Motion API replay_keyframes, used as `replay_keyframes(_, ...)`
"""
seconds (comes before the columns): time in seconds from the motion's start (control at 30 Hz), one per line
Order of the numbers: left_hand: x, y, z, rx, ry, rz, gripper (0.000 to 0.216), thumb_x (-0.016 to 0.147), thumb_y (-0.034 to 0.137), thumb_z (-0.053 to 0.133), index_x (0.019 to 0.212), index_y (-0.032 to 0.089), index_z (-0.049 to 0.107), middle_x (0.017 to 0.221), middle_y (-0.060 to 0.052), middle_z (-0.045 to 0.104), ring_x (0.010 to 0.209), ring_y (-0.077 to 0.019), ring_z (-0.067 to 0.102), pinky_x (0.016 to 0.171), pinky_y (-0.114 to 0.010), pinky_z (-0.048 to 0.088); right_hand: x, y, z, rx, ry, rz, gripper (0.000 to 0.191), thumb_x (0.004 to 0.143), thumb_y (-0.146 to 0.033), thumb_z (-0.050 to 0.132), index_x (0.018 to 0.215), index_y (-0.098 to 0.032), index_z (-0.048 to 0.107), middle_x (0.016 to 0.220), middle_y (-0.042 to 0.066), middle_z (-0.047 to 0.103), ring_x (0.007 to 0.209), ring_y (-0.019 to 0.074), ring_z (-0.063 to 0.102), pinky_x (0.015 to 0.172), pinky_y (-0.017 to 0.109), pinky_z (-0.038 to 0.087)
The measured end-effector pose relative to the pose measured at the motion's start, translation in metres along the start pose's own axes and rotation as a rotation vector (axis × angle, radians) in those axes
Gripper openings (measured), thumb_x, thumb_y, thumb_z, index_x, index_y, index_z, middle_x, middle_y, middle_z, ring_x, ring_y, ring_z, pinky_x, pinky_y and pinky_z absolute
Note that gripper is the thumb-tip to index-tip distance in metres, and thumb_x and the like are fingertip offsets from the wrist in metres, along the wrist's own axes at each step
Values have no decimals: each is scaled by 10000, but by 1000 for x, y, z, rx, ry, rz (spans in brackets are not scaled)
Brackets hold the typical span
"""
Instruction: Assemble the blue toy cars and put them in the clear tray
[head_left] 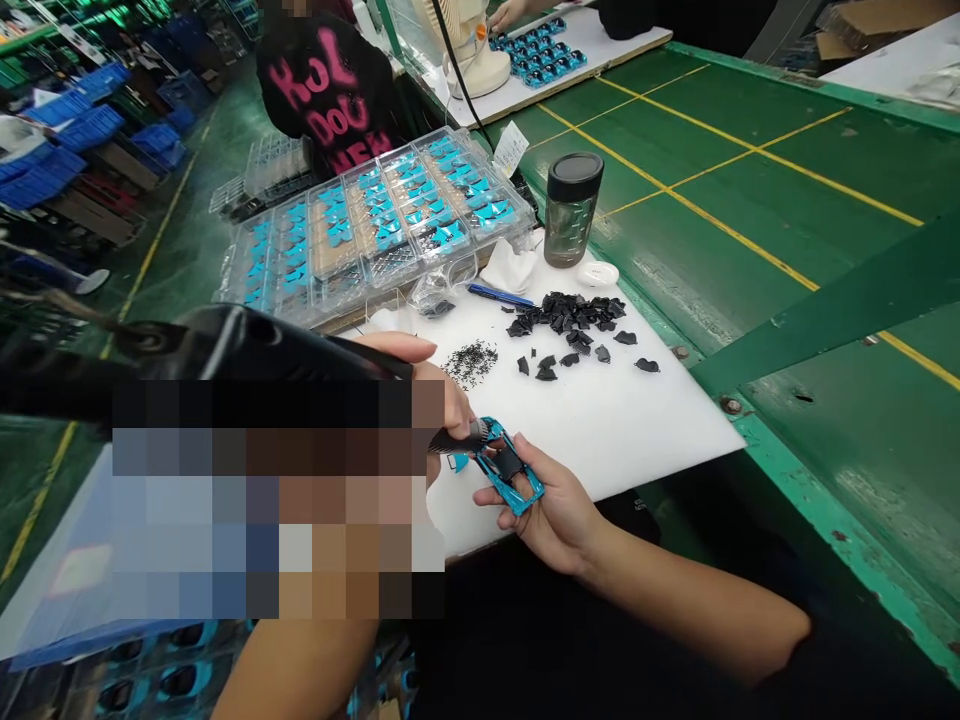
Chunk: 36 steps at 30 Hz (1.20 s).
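My right hand [559, 515] is closed round a small blue toy-car body [512, 477], held underside up above the near edge of a white board [637, 420]. My left hand [439, 395] grips a black power screwdriver [247, 345]; part of this hand is blurred out. The screwdriver's tip touches the car body's upper end. A pile of small black plastic parts [570, 315] and a heap of tiny dark screws [471, 360] lie on the board beyond my hands.
Clear trays of blue parts [375, 220] are stacked at the board's far end, beside a dark jar [572, 208] and a blue pen [499, 295]. A green conveyor [750, 200] runs on the right. A person in black [330, 90] stands beyond, near a fan [469, 50].
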<state>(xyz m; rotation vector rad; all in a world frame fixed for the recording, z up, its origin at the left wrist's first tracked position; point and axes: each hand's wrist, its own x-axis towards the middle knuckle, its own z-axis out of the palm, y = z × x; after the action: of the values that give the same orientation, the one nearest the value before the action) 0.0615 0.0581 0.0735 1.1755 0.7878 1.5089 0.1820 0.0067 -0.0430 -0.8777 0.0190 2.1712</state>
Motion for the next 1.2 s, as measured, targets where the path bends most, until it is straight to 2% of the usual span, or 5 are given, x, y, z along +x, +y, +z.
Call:
replay_keyframes(0.27,-2,0,9,98,-16,73,778,652,884,548,784,135,714,572,-62,604,481,-195,580,493,-354,497,1,1,-1,-21,14,-6,272,950,-425,563,1105,-206,608,918,21,734,664,177,747,416,193,465)
replay_keyframes(0.4,-4,-1,5,101,-29,86,809,681,881,517,905,135,736,573,-73,630,517,-214,603,497,-351,503,1,2,-2,-23,12,-9,266,958,-419,554,1098,-202,613,870,3,715,671,180,749,419,191,479)
replay_keyframes(0.73,-4,2,0,90,-59,56,854,663,890,525,987,125,723,595,-76,676,540,-213,626,555,-362,550,-1,5,1,-85,7,-82,288,954,-396,570,1164,-203,614,1168,79,717,984,229,729,547,269,598)
replay_keyframes(1.0,18,-24,-20,24,-290,355,1082,636,980,296,1052,77,723,540,-62,655,409,-180,581,392,-304,506,-1,3,1,-51,-5,-71,282,965,-382,564,1127,-169,651,1163,100,716,925,219,738,504,221,569)
replay_keyframes(1.2,8,-13,-30,23,-221,266,1096,601,997,282,1121,127,703,607,-66,670,487,-197,618,466,-335,535,0,5,-1,-33,-10,-78,271,960,-380,575,1136,-182,633,1126,83,720,883,210,745,450,196,533)
